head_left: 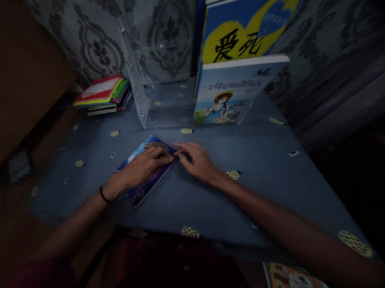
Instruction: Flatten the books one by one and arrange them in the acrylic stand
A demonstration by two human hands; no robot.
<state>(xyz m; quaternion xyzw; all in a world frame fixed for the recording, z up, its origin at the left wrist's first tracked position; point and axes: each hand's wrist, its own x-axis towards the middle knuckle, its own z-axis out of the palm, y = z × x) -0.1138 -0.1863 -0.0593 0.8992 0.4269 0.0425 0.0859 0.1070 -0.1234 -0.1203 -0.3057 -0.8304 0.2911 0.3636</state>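
A thin blue and purple book (141,192) with gold lettering lies at a slant on the table. My left hand (145,166), a black band at its wrist, rests flat across the cover with its fingers stretched out and hides much of it. At the book's right-hand corner is my right hand (195,161), its fingers apart and the fingertips at the corner; no grip on the book shows. Behind stands a clear acrylic rack (142,106), with a pale blue book (231,92) showing a girl in a yellow hat upright in its right part.
A taller blue and yellow book (232,38) rises behind the pale one. Several books lie in a stack (104,92) at the back left, near the patterned wall (99,41). The table's blue cloth (251,154) has pineapple prints. Another book (293,280) shows below the front edge.
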